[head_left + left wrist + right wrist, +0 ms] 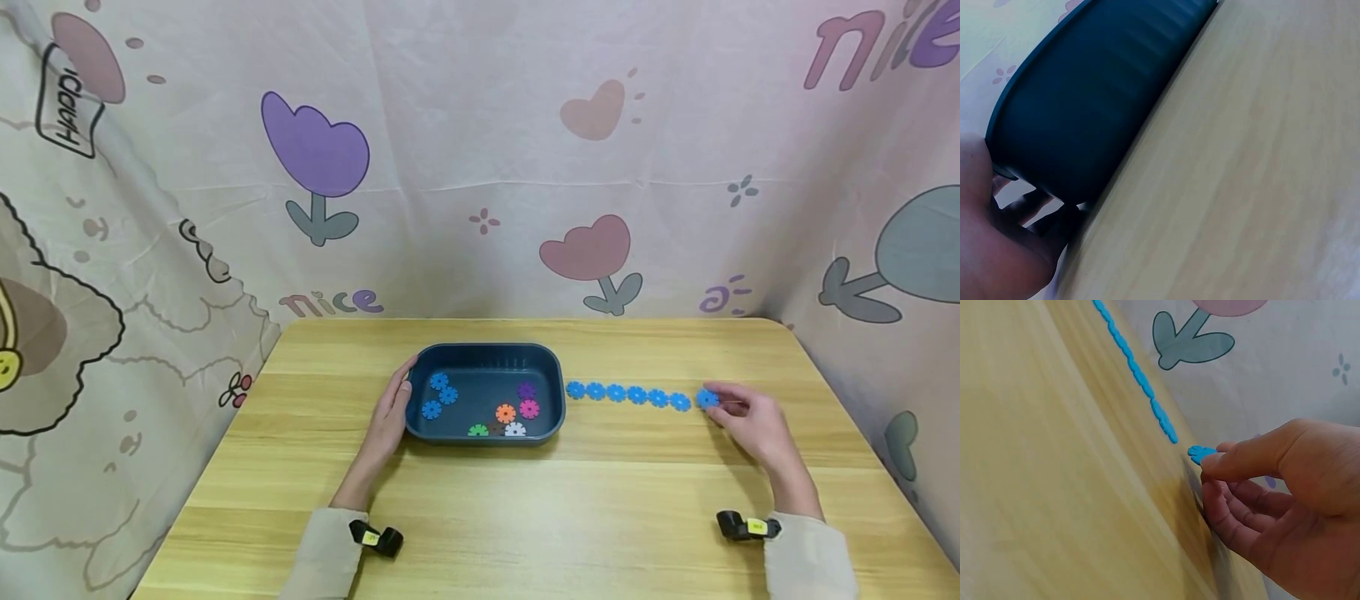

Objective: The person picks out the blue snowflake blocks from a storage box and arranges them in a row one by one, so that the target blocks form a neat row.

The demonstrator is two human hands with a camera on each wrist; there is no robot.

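A dark blue rectangular tray [487,354] stands on the table, with my left hand [386,408] holding its left end. In the left wrist view, the thumb lies at the rim and the fingers are against the end wall. My right hand [753,421] pinches a blue notched plastic disc [707,399] between thumb and fingers. In the right wrist view, that disc [1200,454] is tilted, close to the end of a row of linked blue discs [617,392]. A small gap separates it from the row.
Inside the tray are several loose discs: blue ones [438,382] on the left, and purple [527,389], pink [529,408], orange [506,413], green [478,430], brown and white [515,429] ones. A printed curtain [465,125] hangs behind the wooden table [525,517].
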